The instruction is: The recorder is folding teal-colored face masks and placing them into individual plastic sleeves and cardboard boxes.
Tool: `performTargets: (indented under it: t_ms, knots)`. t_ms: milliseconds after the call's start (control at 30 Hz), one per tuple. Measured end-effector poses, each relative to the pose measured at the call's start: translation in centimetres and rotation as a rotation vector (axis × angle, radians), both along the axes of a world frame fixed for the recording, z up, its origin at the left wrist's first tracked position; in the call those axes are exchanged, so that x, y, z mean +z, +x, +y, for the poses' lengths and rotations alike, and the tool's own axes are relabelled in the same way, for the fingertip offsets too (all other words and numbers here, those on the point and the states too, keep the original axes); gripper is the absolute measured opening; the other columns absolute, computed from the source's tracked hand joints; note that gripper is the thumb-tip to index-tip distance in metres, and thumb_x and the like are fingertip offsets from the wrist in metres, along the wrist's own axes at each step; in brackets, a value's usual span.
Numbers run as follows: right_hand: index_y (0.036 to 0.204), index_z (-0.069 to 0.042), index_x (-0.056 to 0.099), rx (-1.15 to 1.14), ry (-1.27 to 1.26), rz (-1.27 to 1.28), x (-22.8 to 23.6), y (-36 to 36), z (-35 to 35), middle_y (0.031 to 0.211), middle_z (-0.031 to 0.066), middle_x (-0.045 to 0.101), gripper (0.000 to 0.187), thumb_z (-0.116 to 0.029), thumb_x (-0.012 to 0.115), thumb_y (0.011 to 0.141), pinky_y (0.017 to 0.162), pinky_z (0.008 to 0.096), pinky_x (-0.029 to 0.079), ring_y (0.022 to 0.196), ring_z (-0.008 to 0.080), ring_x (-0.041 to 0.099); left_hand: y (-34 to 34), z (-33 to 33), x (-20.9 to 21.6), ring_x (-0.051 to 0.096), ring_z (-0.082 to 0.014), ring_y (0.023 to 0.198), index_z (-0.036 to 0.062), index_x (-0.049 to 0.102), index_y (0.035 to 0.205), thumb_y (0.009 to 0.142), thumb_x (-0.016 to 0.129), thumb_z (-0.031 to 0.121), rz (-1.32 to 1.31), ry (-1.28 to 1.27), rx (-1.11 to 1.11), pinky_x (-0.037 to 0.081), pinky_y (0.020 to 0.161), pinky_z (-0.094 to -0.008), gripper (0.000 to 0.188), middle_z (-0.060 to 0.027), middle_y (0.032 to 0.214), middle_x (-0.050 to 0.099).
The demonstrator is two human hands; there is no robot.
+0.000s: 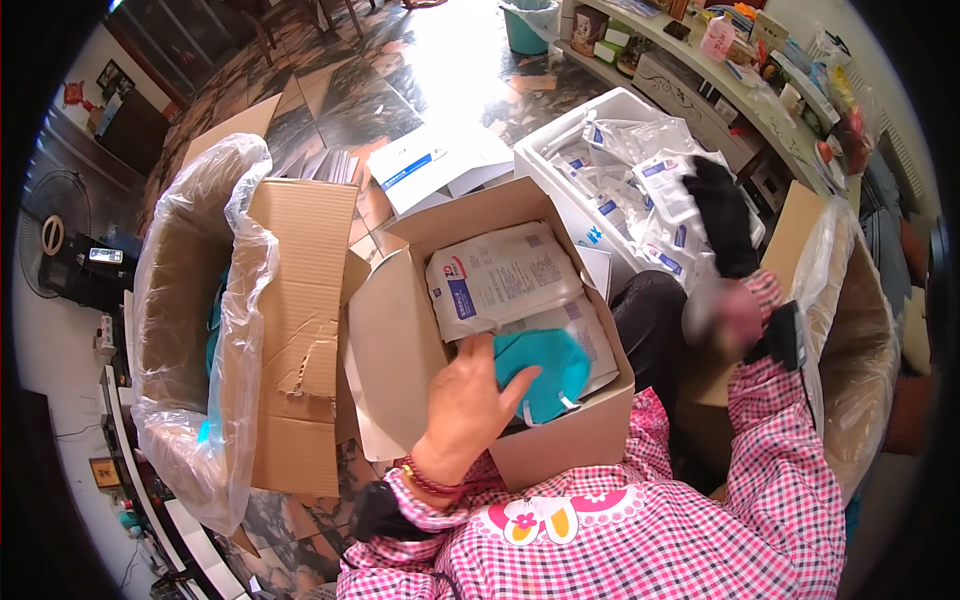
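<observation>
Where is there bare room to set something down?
The tiled floor is bare between the white box and green bin. Crowded: the foam box, heaped with packets; the middle carton, with packs, a teal mask and the left hand; the cluttered shelf.

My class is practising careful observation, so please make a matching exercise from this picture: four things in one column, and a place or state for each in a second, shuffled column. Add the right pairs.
Column one
1. Teal mask
2. White foam box
3. Teal bin
4. Fan

Column two
A. Near the top edge of the picture, on the floor
B. At the far left of the picture
C. Held by the left hand
D. Holding many white packs

Right pairs: 1-C, 2-D, 3-A, 4-B
</observation>
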State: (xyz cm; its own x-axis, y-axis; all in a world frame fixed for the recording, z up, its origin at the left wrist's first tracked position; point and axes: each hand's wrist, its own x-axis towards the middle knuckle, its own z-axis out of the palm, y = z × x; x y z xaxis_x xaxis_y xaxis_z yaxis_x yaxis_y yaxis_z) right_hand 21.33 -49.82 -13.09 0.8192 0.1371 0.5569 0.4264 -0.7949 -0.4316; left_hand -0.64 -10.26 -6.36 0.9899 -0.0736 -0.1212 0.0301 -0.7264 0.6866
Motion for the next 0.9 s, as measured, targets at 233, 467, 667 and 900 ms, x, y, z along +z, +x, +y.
performTargets:
  t_ms: [233,467,667,900]
  knots:
    - [0.109,-0.004,0.067,0.666,-0.503,0.112,5.3,-8.5,21.5,0.096,0.0169,0.067,0.042,-0.018,0.079,0.072,0.078,0.0435,0.054,0.092,0.0345,0.066,3.2,0.6,-0.1,0.064,-0.0330,0.097,0.0021,0.062,0.109,0.085,0.075,0.026,-0.481,0.361,0.060,0.052,0.083,-0.0409,0.036,-0.0147,0.106,0.065]
    - [0.111,-0.002,0.066,0.715,-0.405,0.107,0.5,-7.2,22.6,0.093,0.0184,0.067,0.042,-0.013,0.076,0.072,0.073,0.0472,0.054,0.084,0.0378,0.066,1.5,1.6,-1.6,0.065,-0.0340,0.097,0.0077,0.064,0.108,0.081,0.077,0.016,-0.262,0.363,-0.154,0.048,0.091,-0.0416,0.031,-0.0128,0.105,0.068]
    - [0.101,-0.008,0.070,0.558,-0.351,-0.017,3.4,-7.3,21.7,0.087,0.0136,0.068,0.023,-0.006,0.064,0.079,0.070,0.0440,0.053,0.079,0.0337,0.067,2.5,2.7,1.0,0.064,-0.0323,0.098,0.0074,0.065,0.108,0.081,0.078,0.013,-0.628,0.107,0.159,0.051,0.086,-0.0393,0.031,-0.0113,0.110,0.065]
    - [0.097,-0.009,0.071,0.611,-0.250,0.208,9.7,-8.3,20.2,0.084,0.0126,0.070,0.015,-0.011,0.068,0.083,0.068,0.0422,0.055,0.078,0.0332,0.068,4.6,4.1,2.5,0.065,-0.0245,0.080,0.0055,0.070,0.099,0.084,0.077,0.007,-0.682,-0.042,0.103,0.051,0.072,-0.0328,0.017,-0.0089,0.089,0.069]
